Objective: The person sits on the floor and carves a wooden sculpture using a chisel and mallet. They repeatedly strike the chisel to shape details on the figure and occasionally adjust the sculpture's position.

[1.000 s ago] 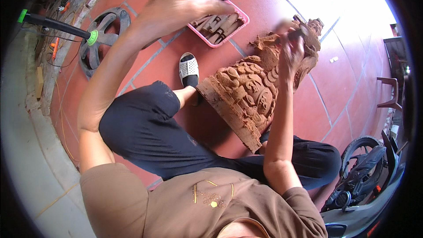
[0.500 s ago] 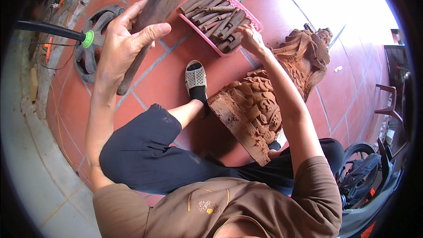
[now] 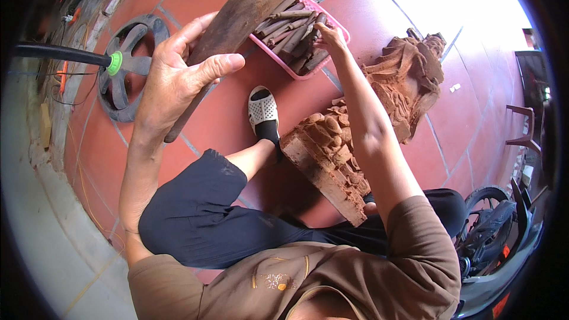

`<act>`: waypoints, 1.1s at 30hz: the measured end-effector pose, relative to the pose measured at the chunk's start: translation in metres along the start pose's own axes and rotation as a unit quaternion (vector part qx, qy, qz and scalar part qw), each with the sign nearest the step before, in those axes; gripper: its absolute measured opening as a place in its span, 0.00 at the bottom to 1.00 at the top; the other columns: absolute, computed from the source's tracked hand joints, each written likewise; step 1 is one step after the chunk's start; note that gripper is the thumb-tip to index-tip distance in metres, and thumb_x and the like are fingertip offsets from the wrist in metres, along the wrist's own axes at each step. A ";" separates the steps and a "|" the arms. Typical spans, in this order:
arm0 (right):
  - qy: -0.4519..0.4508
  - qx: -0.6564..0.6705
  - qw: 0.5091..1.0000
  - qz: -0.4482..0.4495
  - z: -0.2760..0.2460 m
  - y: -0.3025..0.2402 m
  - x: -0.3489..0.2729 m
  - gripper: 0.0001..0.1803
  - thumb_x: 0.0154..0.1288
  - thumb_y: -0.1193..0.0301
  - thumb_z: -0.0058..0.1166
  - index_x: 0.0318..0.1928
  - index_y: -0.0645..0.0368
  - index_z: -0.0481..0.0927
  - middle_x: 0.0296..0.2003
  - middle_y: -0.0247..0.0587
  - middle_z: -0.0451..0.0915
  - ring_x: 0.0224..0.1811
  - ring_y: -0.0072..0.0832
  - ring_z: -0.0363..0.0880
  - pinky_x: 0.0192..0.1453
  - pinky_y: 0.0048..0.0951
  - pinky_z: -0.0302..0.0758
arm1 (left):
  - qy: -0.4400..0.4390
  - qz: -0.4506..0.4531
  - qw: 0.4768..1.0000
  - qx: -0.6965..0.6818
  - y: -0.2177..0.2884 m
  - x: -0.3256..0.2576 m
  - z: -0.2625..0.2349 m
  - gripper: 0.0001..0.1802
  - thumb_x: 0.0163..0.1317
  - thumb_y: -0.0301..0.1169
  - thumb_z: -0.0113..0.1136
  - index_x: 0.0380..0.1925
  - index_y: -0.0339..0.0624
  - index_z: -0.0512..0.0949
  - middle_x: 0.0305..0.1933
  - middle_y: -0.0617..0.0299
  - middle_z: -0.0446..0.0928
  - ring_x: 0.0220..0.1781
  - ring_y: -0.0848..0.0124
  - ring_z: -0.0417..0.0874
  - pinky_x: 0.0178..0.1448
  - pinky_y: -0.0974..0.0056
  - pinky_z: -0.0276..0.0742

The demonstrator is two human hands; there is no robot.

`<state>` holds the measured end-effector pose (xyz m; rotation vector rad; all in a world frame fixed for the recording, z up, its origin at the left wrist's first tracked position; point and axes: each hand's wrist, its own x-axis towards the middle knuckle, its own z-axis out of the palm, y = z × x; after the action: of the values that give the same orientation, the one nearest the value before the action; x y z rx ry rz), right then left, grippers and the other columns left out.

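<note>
My left hand (image 3: 178, 74) is closed around a long, dark wooden club (image 3: 249, 9), thick at the far end and tapering toward me. It is held tilted above the floor. My right hand (image 3: 331, 37) reaches over the right side of a pink plastic basket (image 3: 340, 22). Its fingers are curled at the end of one of several brown, rod-shaped carving chisels (image 3: 289, 28) piled inside; the fingertips are partly hidden. Under my right forearm lies a reddish-brown wood carving (image 3: 323, 142), with deep scrolls and a flat base toward me.
A grey spoked wheel base (image 3: 127, 47) with a black pole (image 3: 62, 50) stands on the left. My sandalled foot (image 3: 262, 109) rests between basket and carving. A motorbike (image 3: 492, 231) is at the lower right, a brown chair (image 3: 524, 127) at the far right. Red tiles (image 3: 456, 112) cover the floor.
The club in my left hand has shifted right and slightly toward me, covering more of the basket's left side. My right hand has moved slightly left, still at the chisels.
</note>
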<state>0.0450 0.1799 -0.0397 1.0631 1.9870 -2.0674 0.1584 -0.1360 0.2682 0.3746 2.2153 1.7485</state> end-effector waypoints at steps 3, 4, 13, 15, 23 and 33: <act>-0.193 0.208 0.959 0.001 -0.046 -0.008 -0.028 0.22 0.64 0.66 0.62 0.52 0.68 0.73 0.39 0.51 0.83 0.33 0.36 0.86 0.36 0.36 0.89 | -0.009 -0.001 1.000 -0.017 0.001 0.002 0.008 0.37 0.55 0.35 0.75 0.63 0.35 0.72 0.40 0.66 0.80 0.34 0.81 0.77 0.36 0.74 0.74; -0.207 0.233 0.950 -0.014 -0.061 -0.013 -0.050 0.21 0.66 0.66 0.60 0.53 0.67 0.72 0.39 0.51 0.83 0.33 0.35 0.86 0.37 0.35 0.89 | -0.020 0.001 1.000 -0.022 0.002 0.003 0.012 0.36 0.55 0.34 0.75 0.63 0.35 0.72 0.39 0.66 0.79 0.33 0.81 0.77 0.35 0.74 0.74; -0.270 0.409 0.871 -0.035 -0.126 -0.039 -0.213 0.24 0.69 0.67 0.55 0.56 0.75 0.71 0.52 0.63 0.80 0.53 0.46 0.84 0.50 0.36 0.88 | -0.098 -0.006 0.994 -0.038 0.025 -0.003 0.050 0.32 0.58 0.32 0.72 0.62 0.36 0.73 0.34 0.69 0.78 0.28 0.82 0.75 0.33 0.75 0.71; -0.220 0.398 0.888 -0.069 -0.133 -0.039 -0.235 0.23 0.69 0.65 0.55 0.54 0.75 0.73 0.51 0.63 0.81 0.51 0.46 0.85 0.49 0.38 0.88 | -0.111 0.013 0.993 -0.038 0.028 -0.006 0.060 0.32 0.59 0.32 0.72 0.62 0.36 0.73 0.34 0.69 0.78 0.28 0.82 0.75 0.33 0.75 0.71; -0.063 0.400 0.903 -0.141 -0.172 -0.018 -0.290 0.14 0.69 0.68 0.58 0.47 0.66 0.74 0.44 0.57 0.84 0.45 0.45 0.87 0.46 0.43 0.89 | -0.183 0.041 0.982 0.033 0.044 -0.008 0.101 0.31 0.59 0.32 0.70 0.62 0.37 0.74 0.37 0.68 0.80 0.31 0.82 0.74 0.37 0.73 0.71; 0.199 0.440 0.841 -0.244 -0.260 0.067 -0.295 0.19 0.67 0.75 0.60 0.54 0.59 0.67 0.44 0.51 0.83 0.43 0.39 0.87 0.42 0.37 0.89 | -0.186 0.062 0.971 0.135 0.059 -0.014 0.130 0.29 0.59 0.32 0.69 0.61 0.40 0.76 0.34 0.70 0.79 0.31 0.83 0.74 0.37 0.74 0.70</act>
<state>0.4099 0.2885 0.0800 1.2521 1.4962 -3.4808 0.2221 -0.0115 0.2981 0.8443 2.1838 1.2962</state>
